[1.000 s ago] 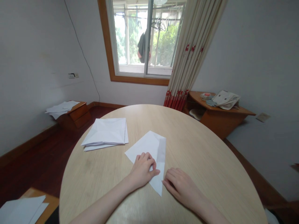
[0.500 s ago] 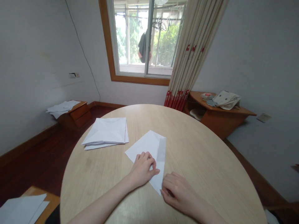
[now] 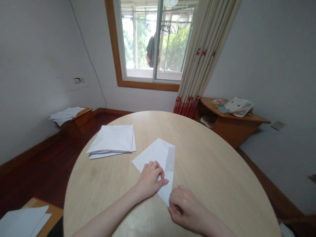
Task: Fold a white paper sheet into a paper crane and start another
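Folded white paper sheet (image 3: 155, 156) lying flat on the pale wood-grain counter (image 3: 209, 177), toward the near side, its narrow tip pointing at the body. Left hand (image 3: 149, 181) curled on the sheet, fingers bent and gripping a fold. Right hand (image 3: 184, 207) cupped narrowly at the tip, touching the paper; any pinch hidden from view. Just left and farther on the counter, a stack of folded paper (image 3: 112, 140). Beyond, loose sheets (image 3: 65, 113) on a wooden bedside cabinet (image 3: 82, 120) at far left; a cloth bag (image 3: 238, 106) on a corner shelf (image 3: 233, 116) at far right.
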A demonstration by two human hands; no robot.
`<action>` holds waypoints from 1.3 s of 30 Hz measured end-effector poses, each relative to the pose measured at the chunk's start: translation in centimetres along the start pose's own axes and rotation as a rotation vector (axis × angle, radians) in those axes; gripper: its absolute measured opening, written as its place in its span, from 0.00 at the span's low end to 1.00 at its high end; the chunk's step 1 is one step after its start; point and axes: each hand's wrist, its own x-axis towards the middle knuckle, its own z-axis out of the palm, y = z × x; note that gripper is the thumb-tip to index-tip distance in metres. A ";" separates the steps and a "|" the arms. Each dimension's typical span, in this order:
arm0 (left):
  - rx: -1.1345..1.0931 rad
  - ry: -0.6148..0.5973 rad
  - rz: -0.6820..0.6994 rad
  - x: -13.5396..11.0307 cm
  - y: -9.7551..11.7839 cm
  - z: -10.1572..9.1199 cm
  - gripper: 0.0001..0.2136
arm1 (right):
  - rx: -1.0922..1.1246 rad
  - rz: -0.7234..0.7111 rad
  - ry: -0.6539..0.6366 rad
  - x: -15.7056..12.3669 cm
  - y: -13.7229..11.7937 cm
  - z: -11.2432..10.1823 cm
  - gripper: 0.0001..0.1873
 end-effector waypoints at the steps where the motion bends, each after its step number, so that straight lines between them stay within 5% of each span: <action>1: -0.002 0.005 -0.002 0.0 0.0 0.0 0.09 | 0.018 -0.003 0.019 0.0 0.1 0.0 0.10; 11: -0.040 -0.009 -0.007 -0.8 0.2 -0.1 0.12 | -0.278 0.007 0.329 0.6 3.4 -1.4 0.15; 31: -0.026 -0.054 -0.016 -1.3 0.7 -0.5 0.12 | -0.302 0.161 0.289 1.7 4.5 -0.8 0.14; 39: 0.018 -0.043 0.039 -1.6 0.2 -0.7 0.13 | -0.302 0.091 0.306 1.3 3.9 -1.5 0.17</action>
